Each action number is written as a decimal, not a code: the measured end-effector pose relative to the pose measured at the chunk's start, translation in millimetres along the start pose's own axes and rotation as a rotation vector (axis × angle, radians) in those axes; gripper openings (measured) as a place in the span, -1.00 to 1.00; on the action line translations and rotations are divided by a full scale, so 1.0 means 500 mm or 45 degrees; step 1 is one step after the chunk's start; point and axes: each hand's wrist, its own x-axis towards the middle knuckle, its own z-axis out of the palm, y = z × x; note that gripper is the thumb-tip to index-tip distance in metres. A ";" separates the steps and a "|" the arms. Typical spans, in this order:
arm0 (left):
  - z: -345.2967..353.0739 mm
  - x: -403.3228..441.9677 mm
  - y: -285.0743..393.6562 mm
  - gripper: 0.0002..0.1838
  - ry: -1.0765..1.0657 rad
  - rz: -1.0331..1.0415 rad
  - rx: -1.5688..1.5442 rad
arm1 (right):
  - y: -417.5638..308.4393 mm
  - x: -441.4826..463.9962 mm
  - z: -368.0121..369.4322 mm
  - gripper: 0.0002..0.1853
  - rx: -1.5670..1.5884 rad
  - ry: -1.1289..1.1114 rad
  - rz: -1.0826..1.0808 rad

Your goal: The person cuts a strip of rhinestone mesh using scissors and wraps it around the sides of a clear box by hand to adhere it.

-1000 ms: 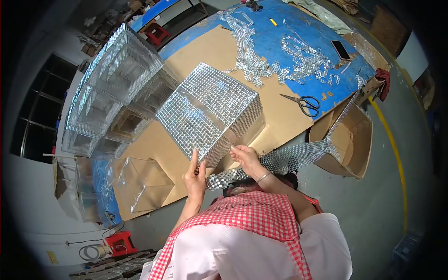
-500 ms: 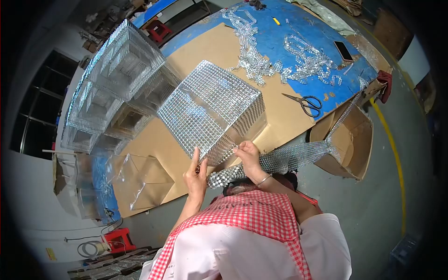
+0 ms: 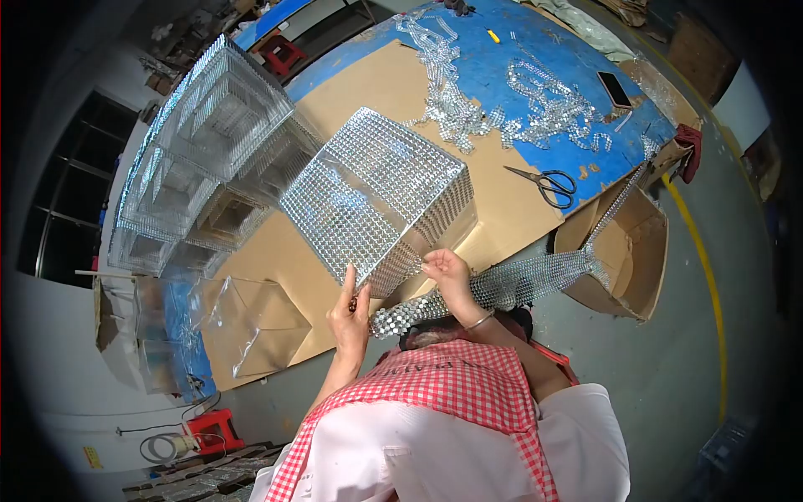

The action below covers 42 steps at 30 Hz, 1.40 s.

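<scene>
One barely discernible strip (image 3: pixel 420 263) is pinched by right fingers (image 3: pixel 437 264), while left fingers (image 3: pixel 348 283) touch the studded box (image 3: pixel 381 197), grip unclear.

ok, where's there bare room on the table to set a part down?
Cardboard between the box and scissors; cardboard behind the box, between the stacked clear boxes and loose strips. Also blue tabletop between the yellow cutter and phone. Crowded: the box's near edge, with left hand, right hand and strip bundle.
</scene>
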 end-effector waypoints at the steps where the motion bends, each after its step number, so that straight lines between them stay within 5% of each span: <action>1: 0.000 0.000 0.002 -0.50 -0.009 -0.024 -0.014 | -0.009 0.000 -0.002 -0.87 -0.265 -0.013 -0.120; 3: -0.002 -0.001 0.007 -0.50 -0.019 -0.045 -0.032 | -0.031 -0.007 -0.008 -0.87 -0.796 -0.040 -0.354; 6: -0.002 0.001 0.009 -0.49 -0.012 -0.001 -0.025 | -0.029 -0.011 0.002 -0.88 -0.968 0.055 -0.515; 15: -0.003 0.002 -0.003 -0.47 0.004 0.067 0.045 | -0.006 0.013 0.020 -0.89 -0.760 0.065 -0.266; 21: -0.005 0.003 0.005 -0.47 0.001 0.063 0.044 | 0.023 0.024 0.034 -0.89 -0.721 0.135 -0.306; 27: -0.005 0.001 0.004 -0.48 -0.005 0.042 0.052 | 0.037 0.033 0.025 -0.80 -0.972 0.156 -0.643; 33: 0.000 -0.001 -0.002 -0.49 -0.001 0.029 0.006 | 0.022 0.045 -0.021 -0.55 -1.308 0.200 -0.309; 36: 0.000 -0.002 -0.007 -0.50 0.003 0.034 -0.008 | 0.034 0.038 -0.034 -0.53 -1.248 0.207 -0.437; 42: -0.005 -0.005 -0.002 -0.50 -0.033 0.001 0.016 | 0.014 0.034 -0.011 -0.54 -1.225 0.011 -0.245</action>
